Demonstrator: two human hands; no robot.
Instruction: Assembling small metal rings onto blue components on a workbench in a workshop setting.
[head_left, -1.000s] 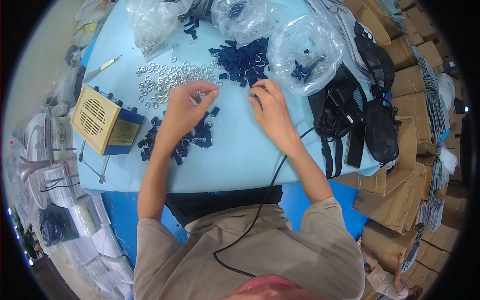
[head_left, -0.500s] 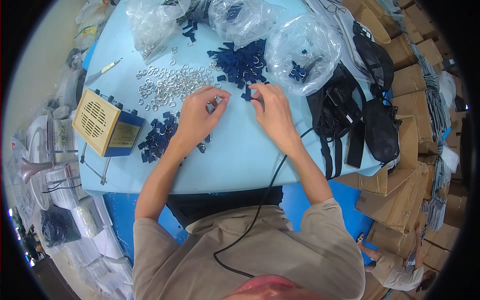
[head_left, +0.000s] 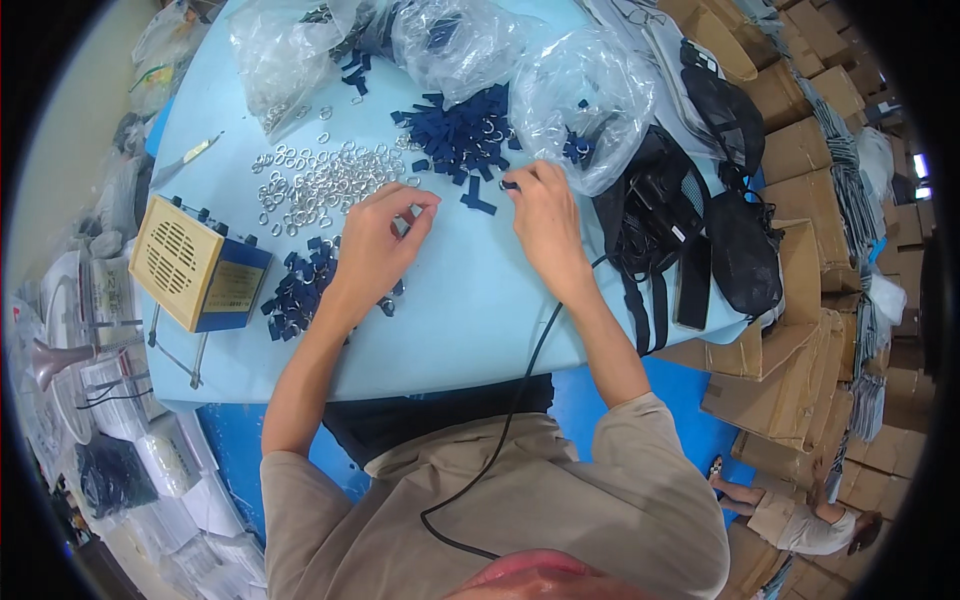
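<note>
My left hand [head_left: 382, 238] hovers by the lower right side of a spread of silver metal rings [head_left: 345, 178], thumb and fingertips brought together. Whatever it pinches, if anything, is too small to make out. My right hand [head_left: 550, 225] has its fingers closed on a small navy fabric strip [head_left: 509, 185] at their tips. Beside it, two more navy strips [head_left: 480, 203] lie on the table, just below a pile of navy strips [head_left: 455, 130]. Left of my left forearm is a heap of navy loops with rings [head_left: 300, 290], partly hidden by that arm.
Clear plastic bags [head_left: 580, 100] stand along the far side of the light blue table [head_left: 450, 320]. A cream and blue box-shaped device [head_left: 195, 265] and a cutter knife [head_left: 200, 148] are at left. A black bag [head_left: 655, 210] lies right; cardboard boxes [head_left: 780, 400] and another person [head_left: 800, 520] are beyond.
My right hand's fingers have drawn closed around a navy strip. Loose strips now show on the table beside it. My left hand keeps its pinch; the whole view has shifted slightly.
</note>
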